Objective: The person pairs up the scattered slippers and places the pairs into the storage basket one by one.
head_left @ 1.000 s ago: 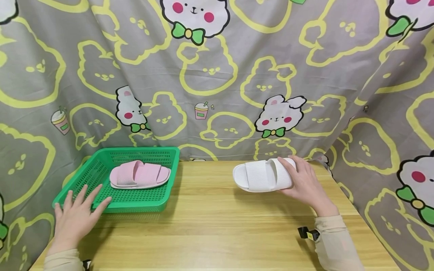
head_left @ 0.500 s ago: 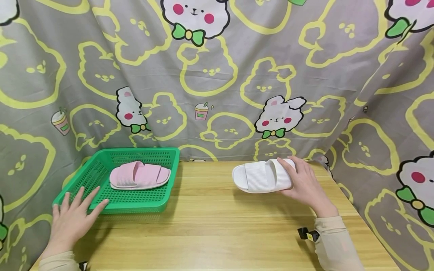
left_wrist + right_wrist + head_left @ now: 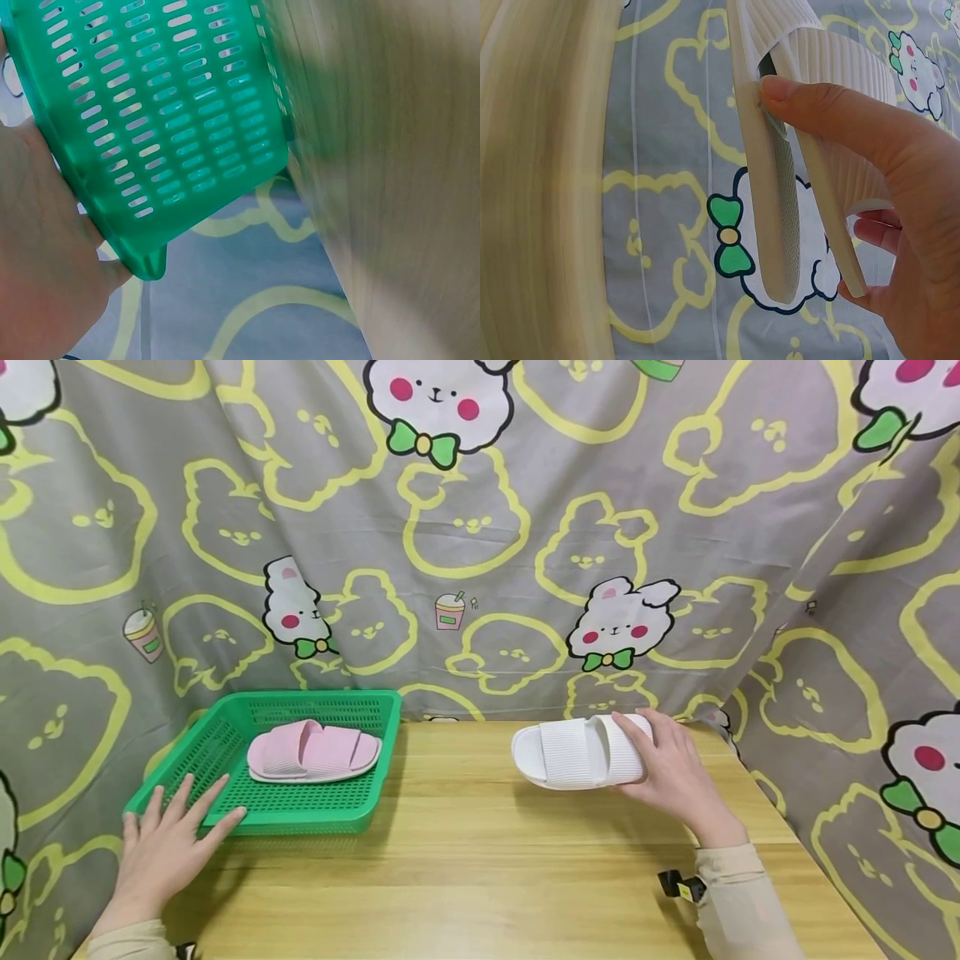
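My right hand (image 3: 667,772) grips a pair of white ribbed slippers (image 3: 573,752) by the right end, a little above the wooden table. In the right wrist view two soles (image 3: 772,217) lie close together, the thumb pressing at the gap between them. A green perforated basket (image 3: 300,822) stands at the back left. Inside it lie pink slippers (image 3: 326,752) with ribbed straps, on the basket's bottom. My left hand (image 3: 161,852) rests at the near left corner of the basket, fingers spread over the rim; in the left wrist view the hand (image 3: 45,247) lies along that rim.
The wooden table (image 3: 465,860) runs back to a grey curtain (image 3: 480,560) with yellow outlines and cartoon rabbits, which also closes both sides. A black wrist mount (image 3: 682,885) sits at the right sleeve (image 3: 738,893).
The head view has shifted slightly. The white slippers have moved very slightly left in my right hand. My left hand has barely moved at the basket's corner.
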`<state>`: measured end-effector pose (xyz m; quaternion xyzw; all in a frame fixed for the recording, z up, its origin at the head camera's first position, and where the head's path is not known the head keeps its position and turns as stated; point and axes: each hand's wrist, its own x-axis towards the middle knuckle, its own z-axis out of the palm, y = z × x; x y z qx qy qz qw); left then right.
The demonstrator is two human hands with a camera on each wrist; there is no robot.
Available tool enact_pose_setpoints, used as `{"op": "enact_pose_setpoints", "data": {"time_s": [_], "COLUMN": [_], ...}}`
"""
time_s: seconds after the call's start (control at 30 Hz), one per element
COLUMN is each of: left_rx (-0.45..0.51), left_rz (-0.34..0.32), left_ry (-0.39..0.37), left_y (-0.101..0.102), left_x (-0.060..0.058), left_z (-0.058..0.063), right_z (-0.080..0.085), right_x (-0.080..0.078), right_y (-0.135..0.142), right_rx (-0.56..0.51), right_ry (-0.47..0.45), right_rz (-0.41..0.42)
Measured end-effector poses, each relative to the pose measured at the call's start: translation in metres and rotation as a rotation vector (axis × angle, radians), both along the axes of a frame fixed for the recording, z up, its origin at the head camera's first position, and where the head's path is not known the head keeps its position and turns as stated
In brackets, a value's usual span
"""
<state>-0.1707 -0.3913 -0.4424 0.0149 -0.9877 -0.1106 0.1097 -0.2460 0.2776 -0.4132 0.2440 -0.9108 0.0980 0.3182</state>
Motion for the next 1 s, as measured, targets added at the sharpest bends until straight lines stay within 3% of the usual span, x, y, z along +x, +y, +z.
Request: {"op": "enact_pose_setpoints", "data": {"time_s": [0.4, 1.0], "left_rx": [-0.001, 0.016], "left_rz": [-0.009, -0.028], "left_ry": [-0.009, 0.006], "left_y": [-0.001, -0.001], "left_x": [0.000, 0.003], "left_z": [0.001, -0.001], "right_z": [0.004, 0.007], "right_x": [-0.001, -0.014], "right_y": [-0.012, -0.033], "right_rx": [0.004, 0.022], "right_ry": [-0.008, 0.069], "right_rz": [0.011, 0.071]}}
